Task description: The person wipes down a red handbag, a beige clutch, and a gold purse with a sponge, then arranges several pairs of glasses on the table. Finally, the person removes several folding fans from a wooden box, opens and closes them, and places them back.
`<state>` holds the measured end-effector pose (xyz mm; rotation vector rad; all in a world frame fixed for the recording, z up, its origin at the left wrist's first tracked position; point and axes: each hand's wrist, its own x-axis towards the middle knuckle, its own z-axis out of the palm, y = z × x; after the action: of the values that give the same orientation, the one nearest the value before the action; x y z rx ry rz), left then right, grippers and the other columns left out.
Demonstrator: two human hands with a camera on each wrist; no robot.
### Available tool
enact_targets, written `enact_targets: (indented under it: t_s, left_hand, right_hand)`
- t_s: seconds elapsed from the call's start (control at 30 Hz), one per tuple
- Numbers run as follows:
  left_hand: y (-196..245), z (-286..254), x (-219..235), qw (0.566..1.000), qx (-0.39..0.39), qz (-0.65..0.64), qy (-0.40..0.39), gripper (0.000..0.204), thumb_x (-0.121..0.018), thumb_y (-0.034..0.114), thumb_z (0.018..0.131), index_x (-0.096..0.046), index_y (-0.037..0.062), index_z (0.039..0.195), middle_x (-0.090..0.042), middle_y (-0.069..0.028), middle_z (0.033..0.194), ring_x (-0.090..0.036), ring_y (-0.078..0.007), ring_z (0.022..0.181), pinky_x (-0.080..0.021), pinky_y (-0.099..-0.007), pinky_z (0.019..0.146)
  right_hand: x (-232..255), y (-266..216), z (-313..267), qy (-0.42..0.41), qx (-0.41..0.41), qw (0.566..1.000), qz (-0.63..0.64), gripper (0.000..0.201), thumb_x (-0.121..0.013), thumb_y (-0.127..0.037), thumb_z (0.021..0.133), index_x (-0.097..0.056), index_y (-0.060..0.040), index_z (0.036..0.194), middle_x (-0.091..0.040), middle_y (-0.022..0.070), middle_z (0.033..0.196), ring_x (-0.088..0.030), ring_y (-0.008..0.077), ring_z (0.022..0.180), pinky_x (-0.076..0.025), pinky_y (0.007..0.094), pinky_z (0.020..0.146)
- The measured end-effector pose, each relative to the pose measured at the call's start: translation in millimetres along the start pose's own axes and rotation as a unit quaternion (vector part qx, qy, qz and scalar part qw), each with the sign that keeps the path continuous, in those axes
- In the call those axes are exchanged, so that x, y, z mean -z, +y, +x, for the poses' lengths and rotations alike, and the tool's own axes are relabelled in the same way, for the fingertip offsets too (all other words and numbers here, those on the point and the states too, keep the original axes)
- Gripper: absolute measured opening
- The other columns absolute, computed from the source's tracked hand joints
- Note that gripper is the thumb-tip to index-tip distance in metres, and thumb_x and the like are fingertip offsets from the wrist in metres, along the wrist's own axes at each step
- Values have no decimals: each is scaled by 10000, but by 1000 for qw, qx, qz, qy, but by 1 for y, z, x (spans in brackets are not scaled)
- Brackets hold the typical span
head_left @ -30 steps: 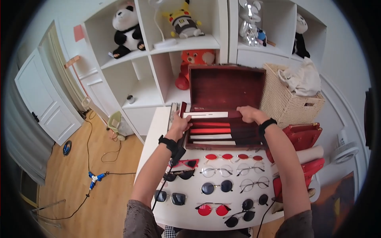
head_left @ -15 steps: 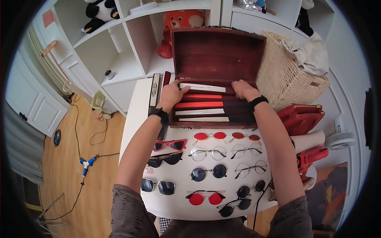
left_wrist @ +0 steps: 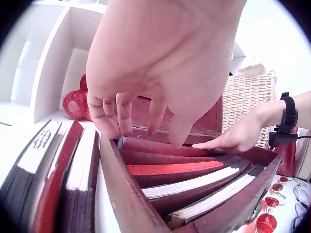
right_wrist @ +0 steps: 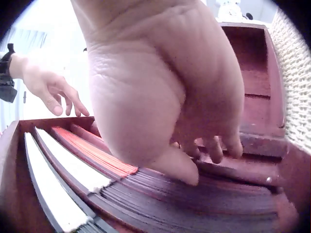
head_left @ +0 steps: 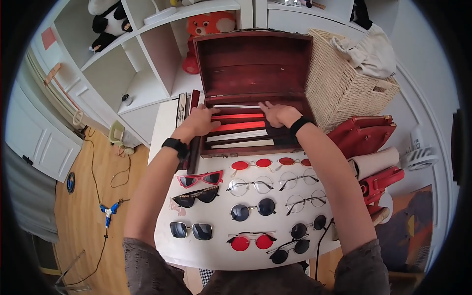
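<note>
A dark red wooden chest point(head_left: 253, 83) stands with its lid up. Books or similar flat items with red edges point(head_left: 241, 126) and white edges point(head_left: 241, 143) lie in rows inside it. Along the chest's back lies a white-edged item point(head_left: 237, 106), seen more thinly. My left hand point(head_left: 198, 122) is over the chest's left end, fingers pointing down and loosely bent in the left wrist view. My right hand point(head_left: 281, 115) reaches over the right half, its fingertips at the back item. Neither hand grips anything; exact fingertip contact is partly hidden.
More books point(head_left: 182, 109) stand left of the chest. Several pairs of glasses point(head_left: 253, 210) lie in front of it. On the right are a wicker basket point(head_left: 339, 78), red bags point(head_left: 364, 137) and a small fan point(head_left: 419, 156). White shelves point(head_left: 147, 81) rise behind.
The white-edged item, held by both hands at its ends earlier, has gone down into the chest's back and tipped. Both hands have loosened from it, the right shifting inward. The head view has moved.
</note>
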<state>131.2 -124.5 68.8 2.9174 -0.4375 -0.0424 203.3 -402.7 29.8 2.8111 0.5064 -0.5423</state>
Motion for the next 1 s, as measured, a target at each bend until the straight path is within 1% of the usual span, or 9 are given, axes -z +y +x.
enact_targets:
  t_s: [0.1, 0.23, 0.33, 0.47, 0.57, 0.7, 0.73, 0.87, 1.0]
  left_hand:
    - [-8, -25, 12, 998, -22, 5, 56, 468, -655, 275, 879, -593, 80, 1300, -631, -253, 1094, -562, -390, 1114, -455, -424, 989]
    - [-48, -53, 10, 998, 40, 3, 38, 408, -680, 294, 842, -645, 89, 1193, -624, -248, 1096, -592, -444, 1046, -492, -489, 918]
    - [-81, -83, -7, 997, 73, 11, 32, 434, -673, 322, 848, -632, 68, 1197, -616, -266, 1107, -588, -458, 1042, -490, -492, 920]
    - [-96, -106, -23, 981, 189, -41, -10, 560, -646, 420, 871, -598, -57, 1159, -577, -357, 1147, -575, -464, 1089, -486, -465, 941]
    - [-97, -102, -34, 970, 222, -15, -95, 595, -648, 435, 873, -589, -91, 1145, -573, -370, 1155, -565, -478, 1124, -482, -471, 950]
    - [-96, -95, -39, 986, 151, -4, -68, 465, -675, 356, 840, -665, -93, 963, -677, -292, 927, -670, -397, 898, -528, -438, 844]
    - [-92, -92, -33, 980, 172, -41, -94, 396, -676, 279, 826, -663, -113, 886, -698, -233, 812, -703, -332, 734, -565, -404, 719]
    - [-84, -96, -30, 943, 245, -211, -81, 366, -729, 233, 757, -659, -120, 826, -684, -211, 754, -705, -262, 621, -572, -364, 571]
    - [-103, -108, -20, 966, 225, -122, -37, 315, -725, 246, 763, -695, -68, 763, -657, -158, 635, -677, -250, 577, -536, -367, 530]
  right_hand:
    - [-1, -9, 8, 52, 110, 990, 71, 737, -521, -84, 899, -198, -188, 1553, -200, 71, 1613, -396, 361, 1372, -389, 591, 1050]
    - [-5, -17, 1, 81, 21, 985, -150, 731, -538, -198, 925, -175, -227, 1559, -213, 54, 1609, -352, 389, 1397, -333, 635, 1060]
    - [9, -26, -8, 15, 18, 998, -50, 767, -548, -215, 906, -154, -201, 1563, -140, 110, 1624, -382, 378, 1386, -334, 629, 1064]
    - [29, -9, -8, -26, 128, 991, -43, 698, -469, -100, 861, -274, -142, 1529, -280, 180, 1561, -407, 315, 1373, -391, 392, 1101]
    - [29, -10, -5, 56, 140, 989, -3, 657, -472, -51, 866, -318, -85, 1504, -369, 174, 1515, -431, 333, 1347, -399, 418, 1094]
    - [55, -23, -32, 126, 124, 983, 41, 412, -540, -53, 844, -583, -9, 1251, -572, 193, 1291, -555, 359, 1206, -476, 429, 991]
    - [60, -25, -39, 129, 123, 983, 40, 412, -540, -53, 844, -583, -9, 1251, -572, 193, 1291, -555, 359, 1206, -476, 429, 991]
    - [76, -38, -57, 171, 139, 975, 24, 264, -578, -54, 811, -674, 10, 1049, -610, 212, 1215, -615, 365, 1110, -515, 451, 923]
    - [74, -46, -65, 195, 157, 968, 24, 268, -585, -45, 788, -681, 10, 1032, -637, 224, 1148, -637, 371, 1061, -526, 456, 897]
